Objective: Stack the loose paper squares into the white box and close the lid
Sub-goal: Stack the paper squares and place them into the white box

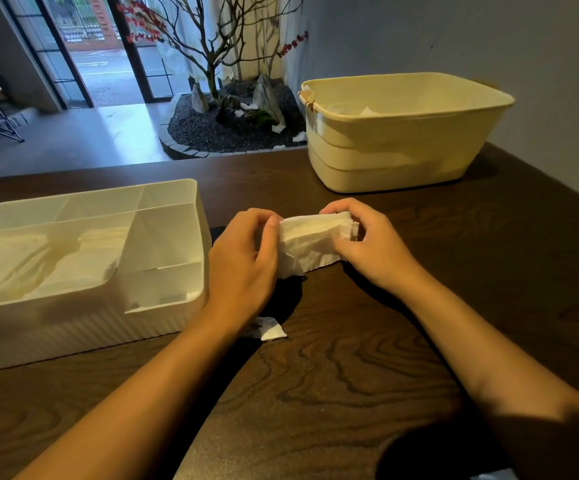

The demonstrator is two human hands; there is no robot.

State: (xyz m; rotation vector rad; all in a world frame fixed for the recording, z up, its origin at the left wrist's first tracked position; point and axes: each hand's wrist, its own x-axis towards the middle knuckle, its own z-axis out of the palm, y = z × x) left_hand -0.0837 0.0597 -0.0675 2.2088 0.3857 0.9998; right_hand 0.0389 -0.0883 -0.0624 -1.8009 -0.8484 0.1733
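Note:
A stack of white paper squares (pixel 310 242) is held just above the dark wooden table, between both hands. My left hand (pixel 246 261) grips its left end, thumb on top. My right hand (pixel 367 244) pinches the right end, fingers curled over the far edge. The white box (pixel 163 313) stands open on the left, with dividers and white paper lying in its large compartment. One loose paper square (pixel 270 329) lies on the table under my left wrist. No lid can be made out.
A cream plastic tub (pixel 402 147) stands at the back right with some white paper inside. The table's far edge runs behind the box. Beyond it are a rock-and-branch garden bed (pixel 232 123) and a glass door.

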